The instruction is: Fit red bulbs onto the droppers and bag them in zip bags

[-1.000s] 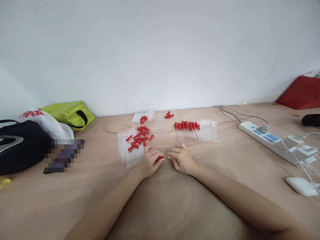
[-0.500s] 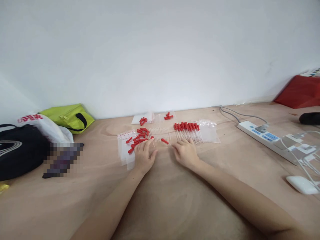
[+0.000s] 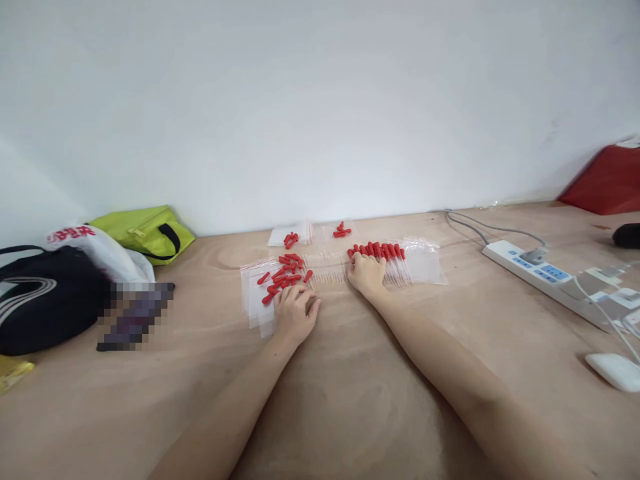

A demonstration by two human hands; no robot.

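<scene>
At left end of row of red-bulbed droppers (image 3: 385,251), right hand (image 3: 367,273) has fingers curled; grip hidden, cannot tell. Left hand (image 3: 294,313), fingers apart, beside loose red bulbs (image 3: 285,269). Step seems lining-up; next move calls for gentle release.

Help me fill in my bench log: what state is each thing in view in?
Left hand: open, nothing visible in its grip.
Right hand: curled; whether it holds anything is hidden.
Loose red bulbs: heaped, no tubes visible on them.
Bare thin tubes: lying in a row, without bulbs.
Red-topped tubes: lying in a row, bulbs fitted.
Left clear bags: flat, overlapping.
Power strip: plugs inserted.
White case: appears closed.
</scene>
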